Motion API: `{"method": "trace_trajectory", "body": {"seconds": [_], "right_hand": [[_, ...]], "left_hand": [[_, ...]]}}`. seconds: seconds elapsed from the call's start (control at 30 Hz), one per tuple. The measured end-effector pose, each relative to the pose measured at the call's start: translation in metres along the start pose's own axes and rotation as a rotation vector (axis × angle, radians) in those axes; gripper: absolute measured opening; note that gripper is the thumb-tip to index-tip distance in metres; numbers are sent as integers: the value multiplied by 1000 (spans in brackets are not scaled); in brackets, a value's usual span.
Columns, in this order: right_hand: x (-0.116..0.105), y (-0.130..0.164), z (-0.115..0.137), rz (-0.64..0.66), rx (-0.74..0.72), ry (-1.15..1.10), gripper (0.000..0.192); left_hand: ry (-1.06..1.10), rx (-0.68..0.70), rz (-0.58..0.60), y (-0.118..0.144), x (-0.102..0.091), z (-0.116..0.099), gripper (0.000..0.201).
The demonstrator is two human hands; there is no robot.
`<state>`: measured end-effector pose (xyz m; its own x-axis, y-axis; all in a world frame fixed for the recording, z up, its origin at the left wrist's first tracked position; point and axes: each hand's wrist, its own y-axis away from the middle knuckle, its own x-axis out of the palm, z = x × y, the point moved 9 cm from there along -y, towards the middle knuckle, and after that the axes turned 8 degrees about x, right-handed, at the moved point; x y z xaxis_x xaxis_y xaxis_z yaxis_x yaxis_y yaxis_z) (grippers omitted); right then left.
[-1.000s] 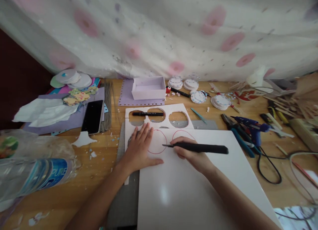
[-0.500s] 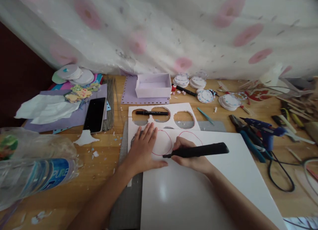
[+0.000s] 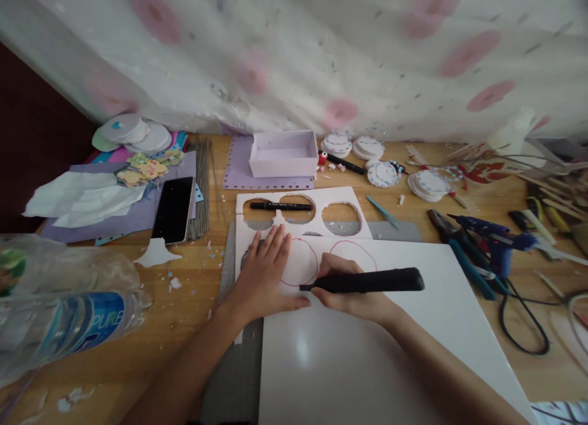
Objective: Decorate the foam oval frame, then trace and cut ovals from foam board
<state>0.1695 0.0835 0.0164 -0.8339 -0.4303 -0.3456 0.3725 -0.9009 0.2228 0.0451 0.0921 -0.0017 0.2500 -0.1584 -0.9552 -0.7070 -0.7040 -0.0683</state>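
My right hand [image 3: 346, 285] grips a black-handled craft knife [image 3: 374, 281], its tip at the lower edge of a red circle [image 3: 299, 263] drawn on a white foam board [image 3: 349, 364]. Another red outline lies partly behind my right hand. My left hand [image 3: 266, 278] lies flat on the board's left part, fingers spread, beside the circle. Just beyond is a white sheet with round cut-outs [image 3: 319, 195], and a black marker [image 3: 281, 206] rests across two of its holes. A grey cutting mat [image 3: 232, 376] shows underneath.
On the left are a phone [image 3: 173, 209], plastic bottles [image 3: 92, 321] and paper scraps. A white box [image 3: 283, 154] and stacks of white discs [image 3: 429, 185] stand at the back. Pliers [image 3: 463, 256] and a blue glue gun [image 3: 498, 241] with its cord lie on the right.
The knife tip has shifted very slightly left along the circle's lower edge. My left hand stays in place on the board. The camera view has tilted a little.
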Motion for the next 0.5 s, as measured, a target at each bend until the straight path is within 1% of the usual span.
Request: {"method": "trace_trajectory", "body": {"seconds": [0.13, 0.33, 0.43, 0.5], "right_hand": [[1, -2, -3, 20, 3, 53, 17], [-2, -4, -5, 30, -58, -17, 18], [-5, -5, -5, 10, -64, -17, 18], [-9, -6, -4, -28, -62, -6, 19]], "left_hand": [[-4, 1, 1, 0, 1, 0, 119], [-7, 9, 11, 0, 1, 0, 120], [1, 15, 0, 0, 1, 0, 120], [6, 17, -5, 0, 1, 0, 120]]}}
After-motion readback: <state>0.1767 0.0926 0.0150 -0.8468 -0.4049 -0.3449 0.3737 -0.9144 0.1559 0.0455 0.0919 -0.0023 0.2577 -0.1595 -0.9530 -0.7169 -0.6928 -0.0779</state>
